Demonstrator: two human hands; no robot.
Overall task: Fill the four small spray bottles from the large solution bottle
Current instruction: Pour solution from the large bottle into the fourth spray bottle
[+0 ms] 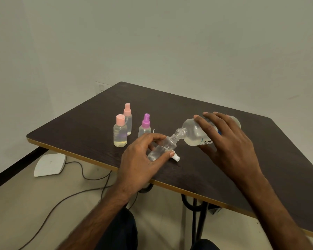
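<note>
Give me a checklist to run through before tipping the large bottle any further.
1. Large solution bottle mouth meets small bottle neck: ok.
2. Left hand grips the small bottle: ok.
3. Right hand holds the large bottle: ok.
4. Small bottle upright: not ok, tilted.
5. Fill level in small bottle: cannot tell.
6. White spray cap off, lying on the table: ok.

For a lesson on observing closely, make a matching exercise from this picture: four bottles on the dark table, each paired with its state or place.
Things:
1. Large clear solution bottle
2. Uncapped small clear bottle
3. Purple-topped spray bottle
4. Pink flat-capped bottle

States:
A. Tilted in the left hand, neck up
B. Upright, nearest the table's left edge
C. Tipped over in the right hand
D. Upright behind the left hand

Pairs: 1-C, 2-A, 3-D, 4-B
</note>
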